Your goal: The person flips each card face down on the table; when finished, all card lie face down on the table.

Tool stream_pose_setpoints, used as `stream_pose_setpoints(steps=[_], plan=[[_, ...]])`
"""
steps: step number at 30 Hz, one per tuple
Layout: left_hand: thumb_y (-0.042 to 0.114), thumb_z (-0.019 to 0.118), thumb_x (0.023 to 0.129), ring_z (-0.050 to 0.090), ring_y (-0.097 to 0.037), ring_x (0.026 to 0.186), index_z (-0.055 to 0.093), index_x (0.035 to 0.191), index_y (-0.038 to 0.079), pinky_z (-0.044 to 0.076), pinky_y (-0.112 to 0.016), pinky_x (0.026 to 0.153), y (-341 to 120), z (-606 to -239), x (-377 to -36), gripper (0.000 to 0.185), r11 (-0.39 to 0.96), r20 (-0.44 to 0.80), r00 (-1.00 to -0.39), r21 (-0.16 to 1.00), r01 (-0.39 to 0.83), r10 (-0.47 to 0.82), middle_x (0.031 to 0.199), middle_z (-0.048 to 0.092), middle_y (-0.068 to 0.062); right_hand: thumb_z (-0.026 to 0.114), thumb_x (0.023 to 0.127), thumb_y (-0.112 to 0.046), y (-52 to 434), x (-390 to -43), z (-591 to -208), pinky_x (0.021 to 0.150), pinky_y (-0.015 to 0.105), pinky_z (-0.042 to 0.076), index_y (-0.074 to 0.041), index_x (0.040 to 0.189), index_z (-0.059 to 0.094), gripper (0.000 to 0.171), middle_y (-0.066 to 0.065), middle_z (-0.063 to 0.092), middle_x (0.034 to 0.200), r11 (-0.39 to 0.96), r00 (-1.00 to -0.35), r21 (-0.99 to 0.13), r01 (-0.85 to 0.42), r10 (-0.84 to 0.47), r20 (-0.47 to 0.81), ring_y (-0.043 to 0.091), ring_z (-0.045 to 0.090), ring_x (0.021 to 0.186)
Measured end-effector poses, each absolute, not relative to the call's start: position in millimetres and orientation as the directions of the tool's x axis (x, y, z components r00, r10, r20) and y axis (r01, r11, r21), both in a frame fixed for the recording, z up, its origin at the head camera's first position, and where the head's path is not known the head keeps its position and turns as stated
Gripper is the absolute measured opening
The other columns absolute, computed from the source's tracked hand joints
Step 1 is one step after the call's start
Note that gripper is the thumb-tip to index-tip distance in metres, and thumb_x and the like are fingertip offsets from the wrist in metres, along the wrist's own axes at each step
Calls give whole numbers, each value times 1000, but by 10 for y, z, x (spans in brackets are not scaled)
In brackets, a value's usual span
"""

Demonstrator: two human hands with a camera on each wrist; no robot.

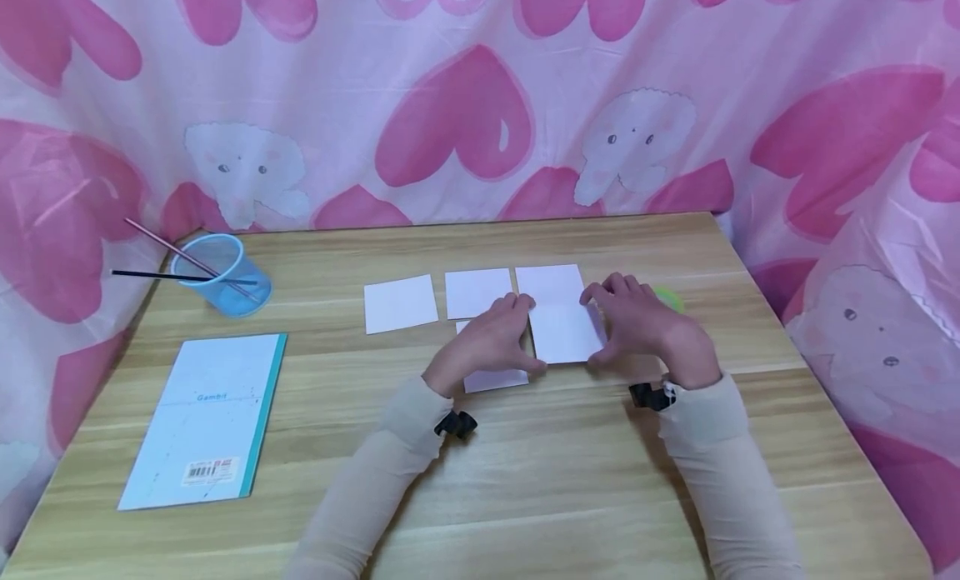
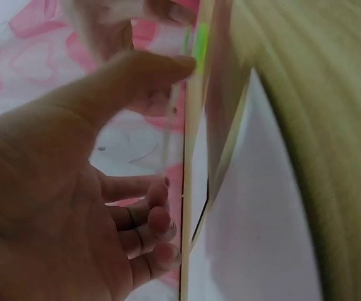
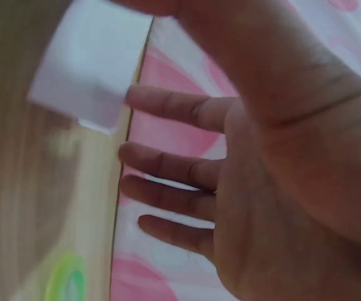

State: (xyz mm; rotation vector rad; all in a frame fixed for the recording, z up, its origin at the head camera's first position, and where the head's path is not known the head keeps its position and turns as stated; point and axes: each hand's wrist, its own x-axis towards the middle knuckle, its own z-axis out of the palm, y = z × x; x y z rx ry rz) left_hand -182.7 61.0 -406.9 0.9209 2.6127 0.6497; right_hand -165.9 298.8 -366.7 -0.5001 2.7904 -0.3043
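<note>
Here a thin, limp paper sheet [image 1: 558, 313] is flanked by two open hands.
It is best pinched at the side edges; left hand [image 1: 491, 340] and right hand [image 1: 645, 326] hold nothing.

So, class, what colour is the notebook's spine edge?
Teal, on the notebook; head view shows it best.

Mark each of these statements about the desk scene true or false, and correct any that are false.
1. Both hands are at the tall white paper near the middle of the table. True: the left hand is at its left edge, the right hand at its right.
2. The blue cup stands upright. False: it lies tipped on its side, with thin sticks poking out.
3. A notebook with a teal spine lies at the left of the table. True.
4. The notebook lies open. False: it is closed, cover up.
5. A square white paper lies apart, to the left of the hands. True.
</note>
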Motion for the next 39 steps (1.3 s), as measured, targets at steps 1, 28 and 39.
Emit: stream_pose_setpoints(steps=[1,28,39], plan=[[50,83,73,44,-16,98,38,141,5,45,-27,75,618,-4079,-1816,93,705,-137,-754,492,511,643,115,46,-4,92,62,-37,2969,-1658,-3684,96,55,33,-6,129,52,84,18,45,120,923,-897,-244,-299,-359,-259,36,40,110],[50,76,81,48,-15,88,54,124,6,45,-28,72,762,-4123,-1677,65,723,-124,-733,335,604,669,104,50,-3,94,60,-34,2875,-1699,-3789,85,46,42,-6,128,51,85,14,48,108,944,-881,-197,-263,-318,-350,31,45,97],[46,78,80,48,-15,85,54,123,7,44,-29,70,756,-4170,-1674,63,727,-112,-736,316,610,667,100,49,-2,94,60,-33,2865,-1695,-3808,84,46,44,-4,128,50,87,14,49,108,948,-880,-207,-244,-306,-365,31,47,95]])
